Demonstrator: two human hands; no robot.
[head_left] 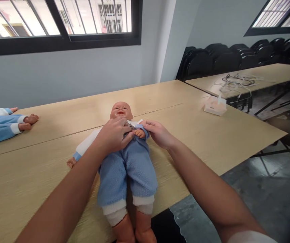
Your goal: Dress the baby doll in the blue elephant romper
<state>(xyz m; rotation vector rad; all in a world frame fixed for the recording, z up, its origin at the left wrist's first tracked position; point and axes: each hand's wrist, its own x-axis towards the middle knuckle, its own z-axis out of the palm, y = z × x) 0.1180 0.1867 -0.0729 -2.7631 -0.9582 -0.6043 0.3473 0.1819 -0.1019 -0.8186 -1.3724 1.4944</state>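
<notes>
A baby doll (121, 110) lies on its back on the wooden table (58, 135), dressed in a blue fleece romper (132, 168) with white cuffs. Its legs hang over the near edge. My left hand (113, 135) is closed on the doll's chest, pinching the romper's front near the collar. My right hand (157, 133) is closed on the blue sleeve at the doll's wrist, holding that arm across the chest. The doll's other arm stretches out to the left.
A second doll (0, 125) in blue lies at the far left edge. A white box (215, 105) stands at the table's right. A tangle of cables (236, 82) lies on another table, with black chairs (223, 59) behind. Floor shows at the right.
</notes>
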